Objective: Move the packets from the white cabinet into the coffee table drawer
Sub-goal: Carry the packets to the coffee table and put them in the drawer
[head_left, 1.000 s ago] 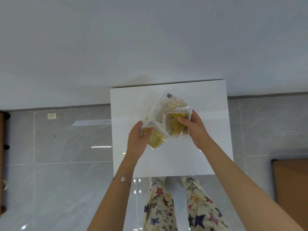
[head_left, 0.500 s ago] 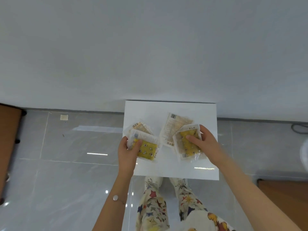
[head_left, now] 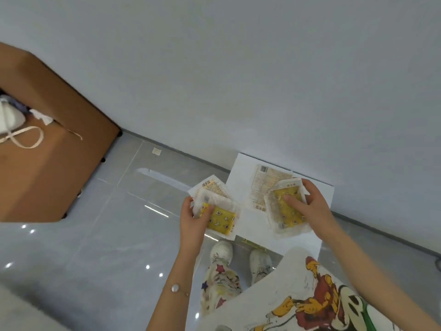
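the left hand (head_left: 192, 219) pinches a stack of packets (head_left: 220, 218) just past the white cabinet's (head_left: 243, 180) left edge, above the floor (head_left: 95, 235), while the right hand (head_left: 315, 206) grips a second stack (head_left: 280, 217) over the cabinet top.

Head view, sole camera: worn at head height, wide-angle, aimed steeply down past the left hand (head_left: 192, 220) and right hand (head_left: 315, 206), both near, to the white cabinet (head_left: 242, 177) top and floor (head_left: 107, 235). Frame seemingly rolled; cabinet edges run diagonally.
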{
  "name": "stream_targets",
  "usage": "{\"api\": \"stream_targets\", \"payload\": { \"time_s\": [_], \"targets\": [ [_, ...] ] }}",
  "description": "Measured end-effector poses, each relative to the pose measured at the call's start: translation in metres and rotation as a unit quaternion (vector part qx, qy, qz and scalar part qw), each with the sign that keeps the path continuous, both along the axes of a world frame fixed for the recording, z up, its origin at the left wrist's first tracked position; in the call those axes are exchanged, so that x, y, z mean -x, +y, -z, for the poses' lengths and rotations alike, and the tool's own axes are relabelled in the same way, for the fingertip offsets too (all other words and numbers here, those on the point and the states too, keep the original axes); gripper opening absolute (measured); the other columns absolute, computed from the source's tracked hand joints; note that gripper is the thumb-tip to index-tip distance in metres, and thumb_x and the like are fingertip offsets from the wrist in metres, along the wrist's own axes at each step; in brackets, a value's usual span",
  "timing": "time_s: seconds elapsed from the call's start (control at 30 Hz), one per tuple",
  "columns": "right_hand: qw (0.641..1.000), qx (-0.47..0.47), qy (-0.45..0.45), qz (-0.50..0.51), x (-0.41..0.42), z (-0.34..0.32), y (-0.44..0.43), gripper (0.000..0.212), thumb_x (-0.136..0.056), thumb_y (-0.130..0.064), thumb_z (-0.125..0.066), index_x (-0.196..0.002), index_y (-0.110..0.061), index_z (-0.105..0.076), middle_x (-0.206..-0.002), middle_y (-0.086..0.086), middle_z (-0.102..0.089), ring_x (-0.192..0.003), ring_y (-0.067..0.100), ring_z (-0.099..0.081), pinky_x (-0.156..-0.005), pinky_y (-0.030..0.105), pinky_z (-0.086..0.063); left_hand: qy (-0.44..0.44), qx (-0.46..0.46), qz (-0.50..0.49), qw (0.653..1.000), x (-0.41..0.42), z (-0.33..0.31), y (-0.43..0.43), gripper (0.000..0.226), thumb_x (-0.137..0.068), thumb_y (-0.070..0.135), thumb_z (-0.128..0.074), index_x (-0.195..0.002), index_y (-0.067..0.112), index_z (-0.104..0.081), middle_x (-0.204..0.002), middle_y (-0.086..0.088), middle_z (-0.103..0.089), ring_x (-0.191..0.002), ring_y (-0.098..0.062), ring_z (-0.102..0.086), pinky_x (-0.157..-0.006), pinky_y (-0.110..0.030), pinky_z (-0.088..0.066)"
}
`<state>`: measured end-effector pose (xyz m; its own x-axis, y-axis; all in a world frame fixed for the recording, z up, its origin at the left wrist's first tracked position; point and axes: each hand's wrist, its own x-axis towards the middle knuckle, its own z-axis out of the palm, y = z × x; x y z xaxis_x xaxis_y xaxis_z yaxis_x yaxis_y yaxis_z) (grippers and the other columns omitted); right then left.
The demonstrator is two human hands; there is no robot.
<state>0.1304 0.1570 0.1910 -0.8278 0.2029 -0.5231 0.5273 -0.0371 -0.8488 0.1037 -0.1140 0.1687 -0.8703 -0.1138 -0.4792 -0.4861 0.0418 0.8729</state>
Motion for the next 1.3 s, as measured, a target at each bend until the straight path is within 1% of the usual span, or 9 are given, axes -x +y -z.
{"api": "stream_targets", "payload": {
  "time_s": [0.1,0.23,0.37,0.6,0.77,0.87,1.07,1.2,1.3],
  "targets": [
    [0.999,-0.004,0.010,-0.046,0.011,-0.024,-0.033,0.033,-0.084,-0.022,-0.070,-0.112,-0.033,-0.056,-0.106,0.002,-0.070,-0.093,0.022,-0.069,-0.080,0.040,-0.058,0.010,0.003,-0.046,0.999,-0.021,-0.021,-0.042,0.036,-0.083,0.013,-0.072,-0.113,0.024,-0.056,-0.108,-0.002,-0.069,-0.093,-0.021,-0.070,-0.076,-0.039,-0.059],
    [0.991,-0.005,0.018,-0.131,0.026,-0.046,-0.103,0.033,-0.085,-0.023,-0.071,-0.112,-0.033,-0.056,-0.105,0.001,-0.070,-0.094,0.023,-0.069,-0.080,0.041,-0.058,0.006,-0.001,-0.111,0.994,-0.054,-0.039,-0.110,0.037,-0.082,0.014,-0.074,-0.114,0.024,-0.056,-0.109,-0.003,-0.069,-0.094,-0.023,-0.070,-0.077,-0.043,-0.059],
    [0.979,-0.006,0.027,-0.203,0.040,-0.063,-0.191,0.037,-0.084,-0.021,-0.071,-0.116,-0.027,-0.055,-0.107,0.001,-0.069,-0.096,0.023,-0.068,-0.079,0.037,-0.058,0.004,-0.007,-0.193,0.981,-0.087,-0.058,-0.189,0.037,-0.082,0.013,-0.074,-0.113,0.024,-0.056,-0.109,-0.004,-0.069,-0.090,-0.021,-0.071,-0.071,-0.038,-0.059],
    [0.947,0.016,0.037,-0.320,0.047,-0.085,-0.361,0.044,-0.081,-0.027,-0.074,-0.121,-0.026,-0.055,-0.114,0.001,-0.067,-0.100,0.022,-0.068,-0.085,0.043,-0.057,0.009,0.008,-0.318,0.948,-0.144,-0.086,-0.330,0.034,-0.084,0.014,-0.071,-0.112,0.024,-0.054,-0.108,-0.004,-0.068,-0.087,-0.019,-0.071,-0.064,-0.033,-0.057],
    [0.914,0.043,0.038,-0.402,0.033,-0.093,-0.468,0.033,-0.084,-0.017,-0.071,-0.113,-0.026,-0.056,-0.111,0.004,-0.069,-0.094,0.019,-0.070,-0.078,0.035,-0.058,0.014,0.011,-0.410,0.912,-0.175,-0.097,-0.397,0.033,-0.085,0.018,-0.071,-0.107,0.032,-0.051,-0.109,0.000,-0.066,-0.092,-0.020,-0.069,-0.064,-0.030,-0.055],
    [0.894,0.040,0.035,-0.446,0.028,-0.095,-0.517,0.036,-0.084,-0.017,-0.071,-0.117,-0.023,-0.056,-0.111,0.004,-0.069,-0.093,0.019,-0.070,-0.075,0.032,-0.058,0.018,-0.005,-0.468,0.884,-0.195,-0.101,-0.424,0.037,-0.085,0.015,-0.071,-0.110,0.033,-0.050,-0.108,0.004,-0.065,-0.092,-0.016,-0.068,-0.065,-0.029,-0.056],
    [0.860,0.040,0.023,-0.509,0.030,-0.094,-0.605,0.031,-0.085,-0.016,-0.069,-0.108,-0.032,-0.055,-0.103,-0.006,-0.068,-0.084,0.009,-0.069,-0.062,0.021,-0.056,0.008,-0.020,-0.565,0.825,-0.232,-0.096,-0.472,0.046,-0.085,0.012,-0.070,-0.125,0.022,-0.048,-0.108,0.006,-0.062,-0.092,-0.011,-0.065,-0.065,-0.027,-0.056],
    [0.836,0.042,0.013,-0.548,0.041,-0.088,-0.663,0.037,-0.085,-0.015,-0.069,-0.119,-0.022,-0.054,-0.104,-0.001,-0.069,-0.083,0.011,-0.072,-0.063,0.024,-0.057,0.003,-0.035,-0.627,0.779,-0.242,-0.091,-0.501,0.043,-0.086,0.012,-0.069,-0.120,0.027,-0.047,-0.104,0.011,-0.060,-0.091,-0.010,-0.063,-0.068,-0.030,-0.054],
    [0.817,0.049,0.011,-0.575,0.054,-0.086,-0.709,0.030,-0.085,-0.017,-0.070,-0.109,-0.030,-0.057,-0.105,0.000,-0.070,-0.088,0.016,-0.071,-0.066,0.027,-0.058,0.001,-0.030,-0.655,0.755,-0.240,-0.087,-0.530,0.041,-0.085,0.012,-0.069,-0.120,0.023,-0.050,-0.106,0.005,-0.063,-0.092,-0.013,-0.064,-0.067,-0.031,-0.054]
  ]
}}
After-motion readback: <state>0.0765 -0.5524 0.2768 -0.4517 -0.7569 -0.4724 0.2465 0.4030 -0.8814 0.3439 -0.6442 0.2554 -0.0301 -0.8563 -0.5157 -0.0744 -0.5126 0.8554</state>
